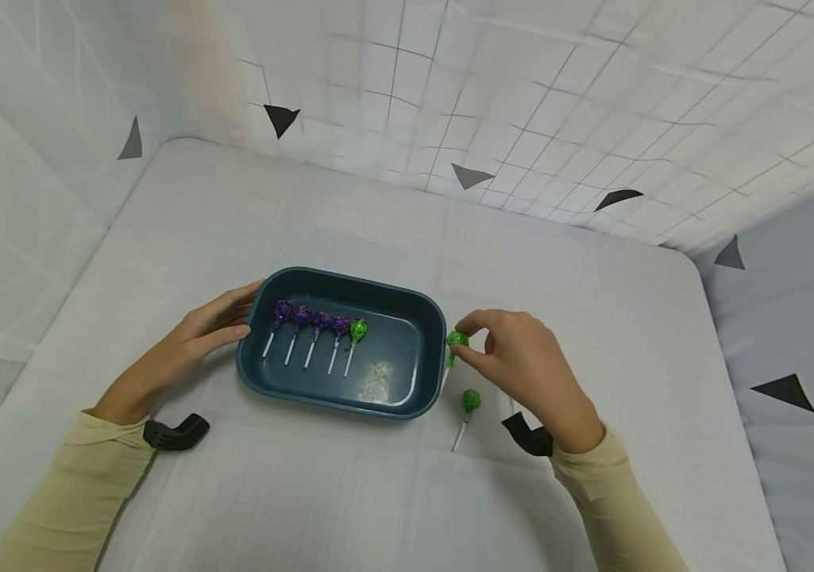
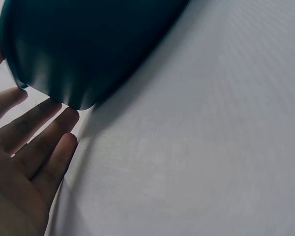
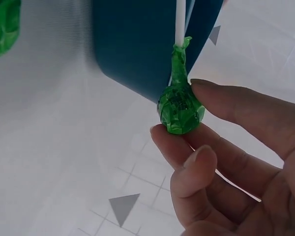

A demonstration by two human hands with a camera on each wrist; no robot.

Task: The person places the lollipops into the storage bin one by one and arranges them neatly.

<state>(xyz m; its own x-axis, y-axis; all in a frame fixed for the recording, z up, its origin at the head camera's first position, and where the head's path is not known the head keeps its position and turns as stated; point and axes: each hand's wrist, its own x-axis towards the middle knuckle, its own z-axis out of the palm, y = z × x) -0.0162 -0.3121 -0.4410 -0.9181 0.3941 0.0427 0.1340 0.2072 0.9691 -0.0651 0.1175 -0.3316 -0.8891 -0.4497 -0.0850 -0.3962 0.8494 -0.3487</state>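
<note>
A dark teal tray point(image 1: 399, 306) holds a row of several purple-wrapped lollipops point(image 1: 300, 316), with one green lollipop point(image 1: 357, 330) at the row's right end. My left hand point(image 1: 199, 334) rests against the tray's left end, its fingers extended along the outer wall point(image 2: 73, 54). Just beyond the right end of the tray, my right hand point(image 1: 521, 353) pinches another green lollipop point(image 3: 181, 110) by its wrapped head, between thumb and fingers. Its white stick lies close beside the tray wall in the right wrist view. A further green lollipop point(image 1: 471, 400) lies on the table below that hand.
A white cloth covers the table point(image 1: 271, 492). White patterned sheets with dark triangles point(image 1: 281, 119) hang behind and at both sides. Black devices point(image 1: 176, 434) are worn at both wrists.
</note>
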